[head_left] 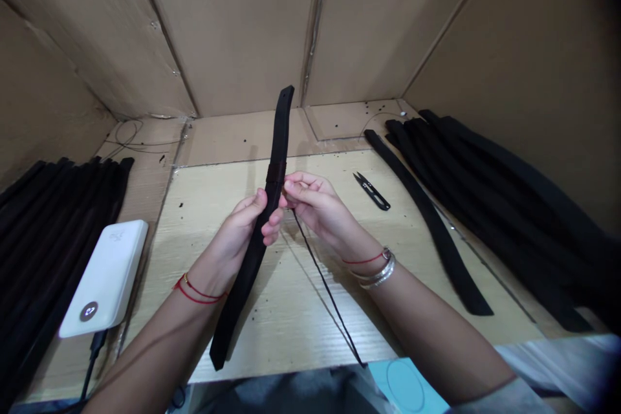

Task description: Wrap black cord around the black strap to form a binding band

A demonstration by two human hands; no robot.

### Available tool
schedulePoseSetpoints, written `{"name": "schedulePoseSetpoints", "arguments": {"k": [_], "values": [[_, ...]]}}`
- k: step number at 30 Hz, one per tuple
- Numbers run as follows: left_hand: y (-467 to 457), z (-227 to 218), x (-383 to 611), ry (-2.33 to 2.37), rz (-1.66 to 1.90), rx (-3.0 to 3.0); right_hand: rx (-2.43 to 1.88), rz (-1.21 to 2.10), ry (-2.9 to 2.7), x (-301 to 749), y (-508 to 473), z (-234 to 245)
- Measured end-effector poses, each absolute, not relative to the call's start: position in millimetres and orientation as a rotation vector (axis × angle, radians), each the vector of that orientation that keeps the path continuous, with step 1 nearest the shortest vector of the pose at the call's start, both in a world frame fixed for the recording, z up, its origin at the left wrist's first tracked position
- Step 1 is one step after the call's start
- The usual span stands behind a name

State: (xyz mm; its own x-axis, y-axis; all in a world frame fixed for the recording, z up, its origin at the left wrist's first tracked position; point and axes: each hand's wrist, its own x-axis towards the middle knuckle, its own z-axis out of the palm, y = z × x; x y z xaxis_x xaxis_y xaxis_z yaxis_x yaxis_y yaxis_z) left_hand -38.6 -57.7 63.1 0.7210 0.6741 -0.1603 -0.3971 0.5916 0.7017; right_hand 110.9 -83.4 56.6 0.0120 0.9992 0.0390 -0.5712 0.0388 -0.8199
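Observation:
A long black strap (277,142) stands nearly upright over the middle of the light wooden board (310,310), its top end leaning toward the cardboard back wall. My left hand (240,229) grips the strap at its middle, fingers wrapped round it. My right hand (315,204) is pinched close beside the strap near a dark band on it, and a thin black thread (325,284) runs from those fingers down to the table's front edge. A needle may be in the pinch; it is too small to tell.
Black thread snips (372,191) lie on the board to the right. A pile of black straps (485,194) lies at the right, another pile (43,220) at the left. A white power bank (107,278) with its cable sits front left. Cardboard walls (242,26) close in the workspace.

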Motion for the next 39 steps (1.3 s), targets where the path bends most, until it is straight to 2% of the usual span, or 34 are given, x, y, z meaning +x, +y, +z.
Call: {"name": "schedulePoseSetpoints", "arguments": {"k": [9,16,21,26,39], "values": [[-59,65,-43,0.194,0.452,0.580,-0.583,1.650,-0.838,109,-80,49],[-59,65,-43,0.150,0.333,0.565,-0.654,1.575,-0.849,108,-85,52],[-66,67,-37,0.436,0.465,0.801,-0.784,1.492,-0.761,110,-84,51],[-71,68,-30,0.606,0.656,0.824,-0.806,1.544,-0.729,110,-85,53],[-61,60,-37,0.314,0.565,0.736,-0.705,1.465,-0.734,104,-86,54]]}}
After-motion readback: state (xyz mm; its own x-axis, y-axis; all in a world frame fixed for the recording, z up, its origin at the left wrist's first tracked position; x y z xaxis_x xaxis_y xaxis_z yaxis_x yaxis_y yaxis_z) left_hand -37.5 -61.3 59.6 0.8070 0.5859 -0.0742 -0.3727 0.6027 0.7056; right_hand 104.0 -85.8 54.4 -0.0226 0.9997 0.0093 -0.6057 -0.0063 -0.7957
